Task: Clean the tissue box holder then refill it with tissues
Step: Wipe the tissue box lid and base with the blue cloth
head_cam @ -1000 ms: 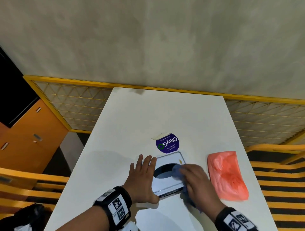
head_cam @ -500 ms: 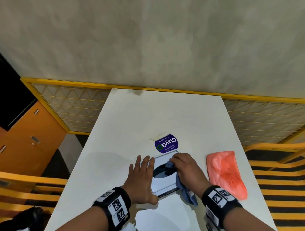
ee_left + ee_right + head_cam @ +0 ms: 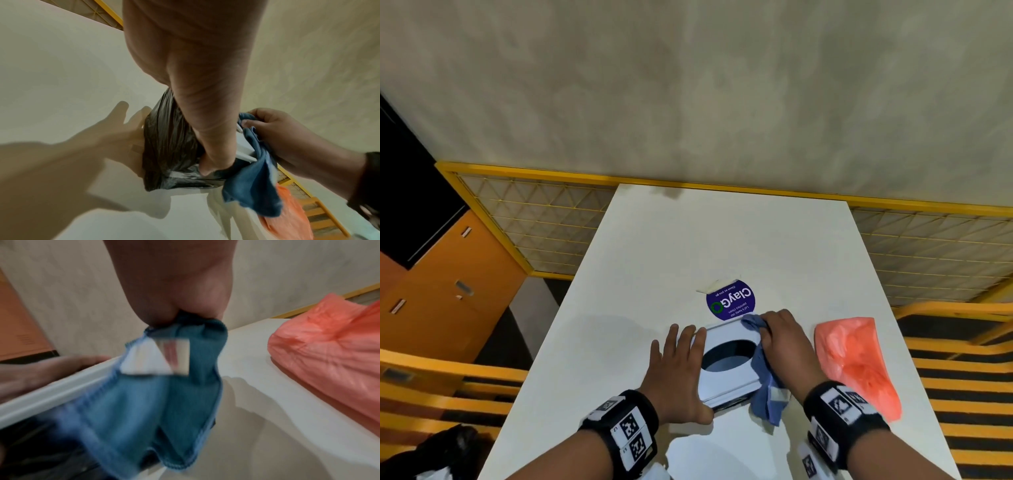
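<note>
The white tissue box holder (image 3: 726, 380) with an oval top opening lies on the white table (image 3: 688, 240); its sides look black (image 3: 170, 146). My left hand (image 3: 678, 363) lies flat against its left side, fingers straight, thumb at the near corner. My right hand (image 3: 780, 339) grips a blue cloth (image 3: 767, 387) and presses it on the holder's far right corner; the cloth hangs down the right side (image 3: 156, 410). A pink plastic pack (image 3: 856, 363) lies to the right of the holder.
A round purple sticker (image 3: 730, 300) with a tape strip sits just behind the holder. Yellow mesh railing (image 3: 534, 219) runs behind and beside the table. Orange cabinets (image 3: 445, 284) stand at left; yellow chair backs flank both sides.
My right hand has slid the cloth from the holder's near right part across the top to its far right corner. The left hand has stayed in place.
</note>
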